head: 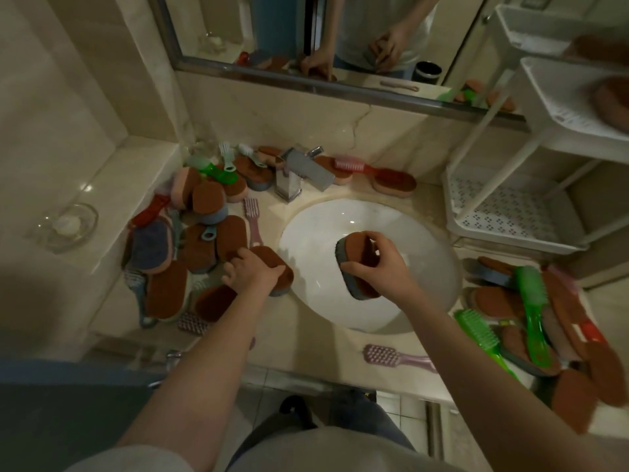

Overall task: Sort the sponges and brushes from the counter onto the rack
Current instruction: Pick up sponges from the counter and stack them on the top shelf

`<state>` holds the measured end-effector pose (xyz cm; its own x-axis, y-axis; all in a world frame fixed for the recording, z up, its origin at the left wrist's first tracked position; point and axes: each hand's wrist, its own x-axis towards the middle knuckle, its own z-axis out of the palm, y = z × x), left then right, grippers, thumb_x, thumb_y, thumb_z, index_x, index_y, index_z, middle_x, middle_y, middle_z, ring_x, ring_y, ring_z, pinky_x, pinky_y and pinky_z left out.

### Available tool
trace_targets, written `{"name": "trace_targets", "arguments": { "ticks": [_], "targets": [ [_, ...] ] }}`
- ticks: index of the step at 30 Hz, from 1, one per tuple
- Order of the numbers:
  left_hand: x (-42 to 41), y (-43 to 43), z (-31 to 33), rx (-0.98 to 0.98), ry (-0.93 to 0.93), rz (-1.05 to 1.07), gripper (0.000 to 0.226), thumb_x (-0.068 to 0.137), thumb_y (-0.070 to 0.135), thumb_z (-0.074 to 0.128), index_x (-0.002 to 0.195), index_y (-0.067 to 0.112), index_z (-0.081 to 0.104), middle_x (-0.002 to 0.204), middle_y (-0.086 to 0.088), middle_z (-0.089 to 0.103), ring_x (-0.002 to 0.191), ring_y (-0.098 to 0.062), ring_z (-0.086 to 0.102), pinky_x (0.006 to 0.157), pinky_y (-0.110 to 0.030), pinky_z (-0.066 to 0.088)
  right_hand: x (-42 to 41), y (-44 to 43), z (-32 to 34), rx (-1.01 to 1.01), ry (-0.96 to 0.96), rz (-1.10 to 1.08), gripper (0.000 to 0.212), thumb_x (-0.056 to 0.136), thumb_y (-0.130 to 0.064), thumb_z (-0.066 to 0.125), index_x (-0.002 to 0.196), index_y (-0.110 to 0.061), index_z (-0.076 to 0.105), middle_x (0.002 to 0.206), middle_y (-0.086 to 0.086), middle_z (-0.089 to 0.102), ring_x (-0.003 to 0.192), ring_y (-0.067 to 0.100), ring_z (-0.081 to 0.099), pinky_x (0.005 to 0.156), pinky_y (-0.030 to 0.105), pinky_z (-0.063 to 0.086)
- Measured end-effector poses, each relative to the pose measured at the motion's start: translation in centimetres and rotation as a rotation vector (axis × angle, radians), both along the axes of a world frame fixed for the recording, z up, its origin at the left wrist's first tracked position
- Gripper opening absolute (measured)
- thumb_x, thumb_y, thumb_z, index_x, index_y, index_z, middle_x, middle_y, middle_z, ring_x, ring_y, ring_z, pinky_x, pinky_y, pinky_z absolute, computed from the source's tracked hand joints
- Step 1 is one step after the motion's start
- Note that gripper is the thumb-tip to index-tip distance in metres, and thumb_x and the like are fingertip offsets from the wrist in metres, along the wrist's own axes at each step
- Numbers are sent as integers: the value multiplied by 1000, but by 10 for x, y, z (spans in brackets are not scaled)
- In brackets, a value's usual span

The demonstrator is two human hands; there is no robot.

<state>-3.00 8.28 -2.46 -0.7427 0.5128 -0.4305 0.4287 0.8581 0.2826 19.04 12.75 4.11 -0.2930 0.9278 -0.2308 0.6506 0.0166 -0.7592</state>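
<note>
My right hand (pixel 381 264) grips a brown-and-grey sponge (pixel 357 264) above the white sink basin (pixel 306 240). My left hand (pixel 250 269) reaches down onto a brown sponge (pixel 275 264) at the basin's left edge, fingers curled over it. A pile of brown sponges (pixel 200 247) and brushes covers the counter to the left. Another heap of sponges with green brushes (pixel 534 311) lies on the right. The white tiered rack (pixel 510 212) stands at the right; its upper shelves hold blurred brown sponges (pixel 609 100).
A chrome faucet (pixel 299 175) stands behind the basin, with sponges and a pink brush (pixel 350 165) beside it. A lilac brush (pixel 391 357) lies on the front counter edge. A glass soap dish (pixel 68 226) sits on the left ledge. A mirror hangs above.
</note>
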Motion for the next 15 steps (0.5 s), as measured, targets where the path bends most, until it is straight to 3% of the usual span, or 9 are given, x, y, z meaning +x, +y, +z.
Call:
{"name": "trace_targets", "arguments": {
  "ticks": [6, 10, 15],
  "targets": [
    [9, 3, 0, 138, -23, 31, 84, 68, 44, 78, 125, 11, 27, 135, -19, 47, 129, -38, 35, 103, -46, 31, 2, -2, 3, 7, 35, -29, 74, 73, -37, 78, 135, -23, 41, 131, 1, 43, 114, 21, 48, 92, 37, 49],
    [18, 3, 9, 416, -152, 8, 64, 76, 29, 74, 119, 10, 30, 129, -16, 51, 116, -36, 51, 92, -45, 47, 4, -2, 8, -51, 123, -102, 81, 74, -38, 78, 139, -22, 32, 130, 2, 45, 112, 23, 51, 90, 39, 51],
    [38, 18, 50, 748, -295, -56, 55, 81, 26, 70, 123, 11, 37, 119, -5, 48, 107, -21, 50, 83, -31, 43, 11, 5, 30, -33, 306, -254, 64, 79, -31, 75, 123, -19, 30, 115, 1, 47, 100, 21, 54, 82, 38, 51]
  ]
}}
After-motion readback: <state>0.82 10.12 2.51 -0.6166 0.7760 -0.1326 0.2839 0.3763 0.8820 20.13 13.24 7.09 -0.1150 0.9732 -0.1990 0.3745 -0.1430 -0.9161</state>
